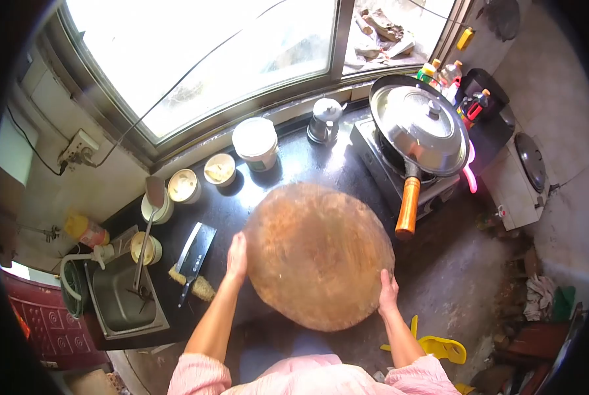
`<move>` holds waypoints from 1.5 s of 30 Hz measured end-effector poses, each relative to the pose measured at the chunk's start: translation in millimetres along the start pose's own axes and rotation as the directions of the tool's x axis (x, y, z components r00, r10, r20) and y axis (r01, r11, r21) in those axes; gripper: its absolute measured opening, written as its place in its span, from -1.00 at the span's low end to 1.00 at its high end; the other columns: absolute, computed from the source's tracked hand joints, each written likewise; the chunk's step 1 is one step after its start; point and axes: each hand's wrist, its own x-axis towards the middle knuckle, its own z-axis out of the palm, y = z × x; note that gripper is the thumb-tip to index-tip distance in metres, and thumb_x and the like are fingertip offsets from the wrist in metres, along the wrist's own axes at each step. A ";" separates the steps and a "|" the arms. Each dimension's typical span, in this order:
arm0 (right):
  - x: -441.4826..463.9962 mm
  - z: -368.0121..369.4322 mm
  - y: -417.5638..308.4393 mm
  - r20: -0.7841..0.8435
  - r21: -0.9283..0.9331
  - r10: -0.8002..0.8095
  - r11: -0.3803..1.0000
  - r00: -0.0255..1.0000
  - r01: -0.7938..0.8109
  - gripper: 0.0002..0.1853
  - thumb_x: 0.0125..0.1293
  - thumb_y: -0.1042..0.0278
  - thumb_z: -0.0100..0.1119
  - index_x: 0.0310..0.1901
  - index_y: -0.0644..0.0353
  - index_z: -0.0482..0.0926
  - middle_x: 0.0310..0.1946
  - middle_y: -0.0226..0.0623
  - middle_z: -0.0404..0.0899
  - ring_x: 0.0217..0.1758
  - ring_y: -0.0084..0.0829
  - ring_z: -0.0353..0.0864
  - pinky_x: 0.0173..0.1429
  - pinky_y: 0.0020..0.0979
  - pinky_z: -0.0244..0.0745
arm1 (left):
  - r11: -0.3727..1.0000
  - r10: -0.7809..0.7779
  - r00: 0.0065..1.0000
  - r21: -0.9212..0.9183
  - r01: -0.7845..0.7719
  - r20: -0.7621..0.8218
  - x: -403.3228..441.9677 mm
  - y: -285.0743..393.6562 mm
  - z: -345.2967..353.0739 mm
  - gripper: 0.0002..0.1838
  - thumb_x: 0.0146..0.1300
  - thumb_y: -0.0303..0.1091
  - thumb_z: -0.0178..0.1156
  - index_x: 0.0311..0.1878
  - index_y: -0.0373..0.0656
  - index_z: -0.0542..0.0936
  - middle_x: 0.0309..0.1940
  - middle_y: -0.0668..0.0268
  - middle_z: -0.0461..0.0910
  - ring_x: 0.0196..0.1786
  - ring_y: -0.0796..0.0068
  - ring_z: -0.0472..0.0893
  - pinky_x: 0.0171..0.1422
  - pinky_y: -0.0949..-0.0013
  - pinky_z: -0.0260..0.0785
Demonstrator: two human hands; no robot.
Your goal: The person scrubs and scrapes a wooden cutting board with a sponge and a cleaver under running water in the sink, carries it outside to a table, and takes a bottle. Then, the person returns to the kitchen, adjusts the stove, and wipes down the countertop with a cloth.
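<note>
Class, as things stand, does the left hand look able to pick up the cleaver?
Probably not: the left hand is taken up holding the round board. Otherwise the way looks free, with the cleaver lying close beside that hand.

The round wooden board hides most fingers of the left hand and right hand. Left of the left hand, a cleaver partly covers a bristly scrubber. Beyond the right hand, a lid conceals the pan's inside; labels on the bottles are unreadably small.
</note>
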 end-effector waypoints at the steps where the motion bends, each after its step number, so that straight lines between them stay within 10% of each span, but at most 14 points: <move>1: 1.3 -9.3 3.1 0.025 0.009 0.008 1.000 1.000 -0.009 -0.33 0.42 -0.05 0.13 0.35 0.30 0.33 0.28 -0.28 0.44 0.29 -0.40 0.40 0.38 -0.36 0.25 | 1.000 -0.027 1.000 0.003 0.027 0.014 -7.5 -4.3 -4.6 -0.34 0.52 0.11 -0.24 0.12 -0.36 0.56 0.09 0.00 0.58 0.20 0.25 0.51 0.32 0.27 0.26; 4: 3.8 -21.6 -11.5 0.036 -0.099 0.046 0.994 0.998 -0.042 -0.33 0.42 -0.09 0.11 0.34 0.29 0.34 0.27 -0.28 0.44 0.29 -0.40 0.41 0.38 -0.36 0.26 | 0.984 -0.171 0.984 0.053 0.169 0.045 3.9 -31.8 -26.7 -0.41 0.52 0.04 -0.19 -0.17 -0.34 0.64 -0.26 0.16 0.69 -0.23 0.37 0.60 -0.07 0.29 0.41; 6: 8.5 -24.0 -14.3 0.025 -0.147 0.066 0.987 0.997 -0.062 -0.29 0.39 -0.14 0.13 0.32 0.32 0.35 0.24 -0.26 0.46 0.27 -0.39 0.43 0.37 -0.36 0.27 | 0.994 0.028 0.998 0.107 -0.022 -0.052 26.7 -38.3 -25.8 -0.42 0.52 0.03 -0.17 -0.21 -0.31 0.64 -0.33 0.24 0.68 -0.38 0.44 0.53 -0.22 0.28 0.37; 11: 14.0 -31.8 -5.8 0.090 -0.050 0.133 0.990 0.987 -0.129 -0.21 0.30 -0.21 0.21 0.30 0.35 0.37 0.23 -0.24 0.47 0.26 -0.37 0.44 0.34 -0.34 0.31 | 0.950 0.060 0.997 -0.308 -0.045 0.039 40.9 -49.5 5.2 -0.40 0.55 0.09 -0.22 -0.04 -0.28 0.62 -0.14 0.26 0.66 -0.14 0.46 0.60 0.01 0.35 0.44; 14: 11.9 -34.0 11.3 0.139 0.066 0.189 0.978 0.972 -0.200 -0.16 0.27 -0.30 0.18 0.33 0.28 0.35 0.26 -0.23 0.45 0.30 -0.30 0.43 0.39 -0.26 0.28 | 0.779 -0.122 0.966 -0.581 0.236 0.229 12.0 -13.3 5.6 -0.35 0.54 0.15 -0.26 0.03 -0.29 0.59 -0.07 0.30 0.64 -0.05 0.50 0.59 0.11 0.41 0.42; 24: -49.0 -21.7 10.9 0.335 0.209 0.309 0.897 0.890 -0.390 -0.15 0.28 -0.33 0.13 0.39 0.21 0.28 0.35 -0.21 0.37 0.42 -0.20 0.30 0.48 -0.13 0.19 | 0.790 -0.162 0.939 -0.531 0.307 0.302 -87.2 34.4 -87.1 -0.37 0.51 0.22 -0.24 -0.18 -0.16 0.60 -0.29 0.47 0.56 -0.22 0.65 0.51 -0.09 0.45 0.38; 27: -72.0 12.9 -4.3 0.367 0.173 0.254 0.927 0.895 -0.334 -0.18 0.32 -0.29 0.10 0.40 0.19 0.28 0.36 -0.24 0.36 0.43 -0.20 0.29 0.50 -0.12 0.16 | 0.880 -0.025 0.997 -0.472 0.054 0.068 -121.6 15.0 -140.3 -0.46 0.52 0.19 -0.19 -0.37 -0.05 0.47 -0.43 0.60 0.33 -0.30 0.70 0.34 -0.17 0.50 0.25; 31: -97.3 77.4 -20.5 0.573 0.095 0.170 0.958 0.802 -0.270 -0.21 0.36 -0.29 0.03 0.42 0.15 0.26 0.42 -0.26 0.27 0.46 -0.18 0.23 0.52 -0.10 0.12 | 0.848 -0.013 0.996 -0.529 -0.038 -0.094 -201.3 -9.9 -239.4 -0.37 0.50 0.22 -0.18 0.10 -0.17 0.57 0.00 0.46 0.56 0.08 0.64 0.47 0.23 0.43 0.31; 37: -238.0 240.7 -17.3 0.761 -0.111 0.079 0.994 0.644 0.009 -0.35 0.41 -0.15 0.02 0.36 0.10 0.30 0.31 -0.35 0.37 0.37 -0.29 0.33 0.39 -0.15 0.30 | 0.254 -0.066 0.951 -0.926 -0.278 -0.303 -389.9 -102.3 -418.3 -0.34 0.51 0.19 -0.24 0.24 -0.24 0.47 0.19 0.24 0.53 0.24 0.37 0.50 0.37 0.24 0.32; 41: -375.6 376.2 20.2 0.882 -0.228 0.156 0.967 0.445 0.111 -0.46 0.39 -0.03 0.10 0.28 0.07 0.37 0.16 -0.33 0.47 0.20 -0.32 0.48 0.25 -0.18 0.44 | 0.146 -0.253 0.783 -0.822 -0.550 -0.568 -532.0 -171.0 -504.7 -0.29 0.48 0.21 -0.20 0.40 -0.21 0.33 0.37 0.20 0.37 0.41 0.22 0.35 0.51 0.11 0.14; 45: -531.2 483.1 90.3 0.907 -0.388 0.336 0.902 0.254 0.191 -0.40 0.33 -0.06 0.18 0.28 0.11 0.37 0.13 -0.28 0.49 0.16 -0.35 0.49 0.24 -0.22 0.44 | 0.320 -0.461 0.477 -0.641 -0.698 -0.748 -665.9 -217.7 -568.3 -0.31 0.46 0.20 -0.14 0.39 -0.17 0.35 0.32 0.21 0.42 0.34 0.20 0.41 0.41 0.06 0.27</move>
